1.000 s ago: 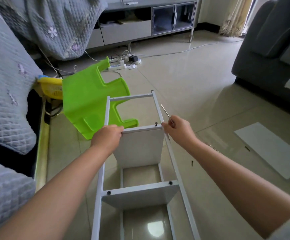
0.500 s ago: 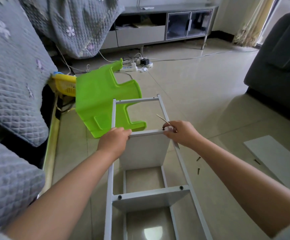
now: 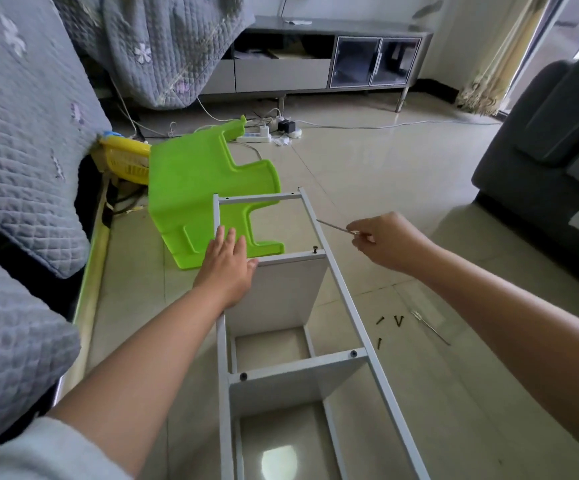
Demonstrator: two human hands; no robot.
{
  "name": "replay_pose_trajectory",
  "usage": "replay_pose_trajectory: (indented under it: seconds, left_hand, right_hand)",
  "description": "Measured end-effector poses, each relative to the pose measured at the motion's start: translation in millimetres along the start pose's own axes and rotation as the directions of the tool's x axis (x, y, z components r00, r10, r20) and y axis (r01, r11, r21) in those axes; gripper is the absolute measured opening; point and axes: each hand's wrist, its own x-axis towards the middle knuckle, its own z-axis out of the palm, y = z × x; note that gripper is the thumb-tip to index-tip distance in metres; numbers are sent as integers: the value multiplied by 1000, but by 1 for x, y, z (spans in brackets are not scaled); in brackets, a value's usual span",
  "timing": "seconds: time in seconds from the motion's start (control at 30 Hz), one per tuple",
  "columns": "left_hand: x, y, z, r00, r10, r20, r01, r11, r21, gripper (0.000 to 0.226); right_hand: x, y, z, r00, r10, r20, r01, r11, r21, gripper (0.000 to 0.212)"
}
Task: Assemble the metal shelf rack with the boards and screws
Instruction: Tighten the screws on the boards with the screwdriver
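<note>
Lifted off the rail, the right hand (image 3: 390,242) pinches a thin driver (image 3: 333,226); left hand (image 3: 227,263) flattens, spread, on the second board (image 3: 281,292) — two boards fitted, one screw (image 3: 314,249) standing proud, spare screws (image 3: 390,323) unused.

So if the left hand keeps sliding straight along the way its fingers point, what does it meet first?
Probably the green plastic stool. The left hand lies flat at the upper board's left end, fingers pointing up and away, fingertips already overlapping the stool in this view. Depth is unclear, so it might pass above it.
</note>
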Motion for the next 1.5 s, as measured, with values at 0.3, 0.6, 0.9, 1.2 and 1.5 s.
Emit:
replay_pose_trajectory:
  seconds: [0.3, 0.6, 0.9, 1.2, 1.5]
  left_hand:
    - [-3, 3, -1, 999, -4, 49, 3, 1000, 27, 58]
    - [-5, 4, -1, 998, -12, 59, 11, 999, 33, 57]
    - [-6, 3, 1, 999, 5, 43, -8, 998, 69, 56]
    - [-7, 4, 2, 999, 3, 41, -7, 997, 79, 56]
    - [-7, 6, 2, 1000, -2, 30, -1, 995, 101, 56]
  right_hand:
    - [8, -19, -17, 996, -80, -47, 74, 992, -102, 13]
    - [12, -34, -25, 986, -164, 13, 163, 969, -186, 22]
    - [17, -35, -29, 980, -197, 9, 194, 958, -211, 24]
    - [27, -38, -30, 971, -220, 98, 239, 924, -298, 23]
    - [51, -73, -32, 975, -11, 224, 118, 873, -472, 46]
